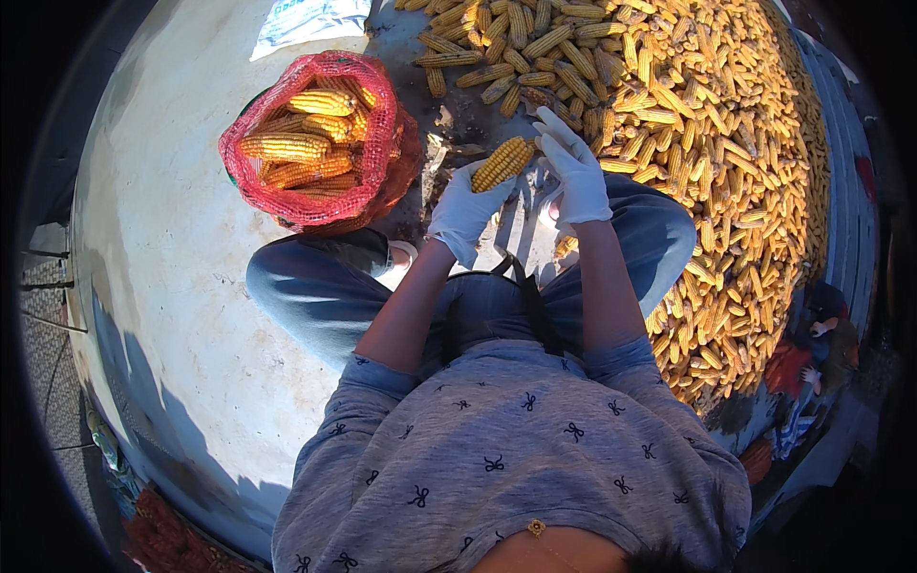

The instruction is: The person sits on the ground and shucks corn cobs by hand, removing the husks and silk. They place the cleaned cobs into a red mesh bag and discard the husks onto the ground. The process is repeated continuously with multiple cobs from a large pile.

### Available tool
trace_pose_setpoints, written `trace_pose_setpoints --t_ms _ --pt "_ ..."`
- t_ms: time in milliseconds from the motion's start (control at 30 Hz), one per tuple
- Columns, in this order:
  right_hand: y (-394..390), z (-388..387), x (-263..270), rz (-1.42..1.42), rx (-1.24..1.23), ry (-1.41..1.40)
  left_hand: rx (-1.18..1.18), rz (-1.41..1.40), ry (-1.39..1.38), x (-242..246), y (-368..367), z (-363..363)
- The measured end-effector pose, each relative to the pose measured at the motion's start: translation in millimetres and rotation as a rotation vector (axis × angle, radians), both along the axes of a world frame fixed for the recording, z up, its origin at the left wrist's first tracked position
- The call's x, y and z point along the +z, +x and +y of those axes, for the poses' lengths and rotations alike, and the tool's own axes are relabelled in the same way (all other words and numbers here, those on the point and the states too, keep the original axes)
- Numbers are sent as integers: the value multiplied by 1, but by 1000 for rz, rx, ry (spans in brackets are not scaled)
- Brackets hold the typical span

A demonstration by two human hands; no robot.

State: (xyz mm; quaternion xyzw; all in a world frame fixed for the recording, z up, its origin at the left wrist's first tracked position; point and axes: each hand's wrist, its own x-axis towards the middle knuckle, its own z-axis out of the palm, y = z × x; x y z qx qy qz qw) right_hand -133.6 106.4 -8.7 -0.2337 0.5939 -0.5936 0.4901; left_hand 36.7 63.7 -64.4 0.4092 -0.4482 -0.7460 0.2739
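My left hand (466, 208), in a white glove, grips an ear of corn (503, 165) by its lower end, between my knees. Just right of the ear, my right hand (571, 168), also gloved in white, is held with its fingers extended and slightly apart; nothing is seen in it. To the left stands a red mesh sack (387, 143), its rim rolled wide, with several husked ears (286, 147) inside. A large pile of yellow corn ears (688, 136) lies beyond my right hand and along my right side.
Bits of dry husk (435, 154) lie on the concrete floor (193, 251) by the sack. A white printed bag (308, 25) is behind the sack. Another person (817, 351) is at the far right, past the pile. Red mesh material (172, 533) lies at the lower left.
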Motion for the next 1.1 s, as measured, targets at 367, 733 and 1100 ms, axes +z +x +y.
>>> trace_pose_setpoints --t_ms 367,733,1100 --pt "7 7 -11 70 270 99 -64 -235 -247 18 15 -6" --pt "43 -58 45 311 161 -216 21 -1488 -522 60 89 -58" --pt "143 -176 31 1135 885 -273 342 -641 -615 27 83 -64"
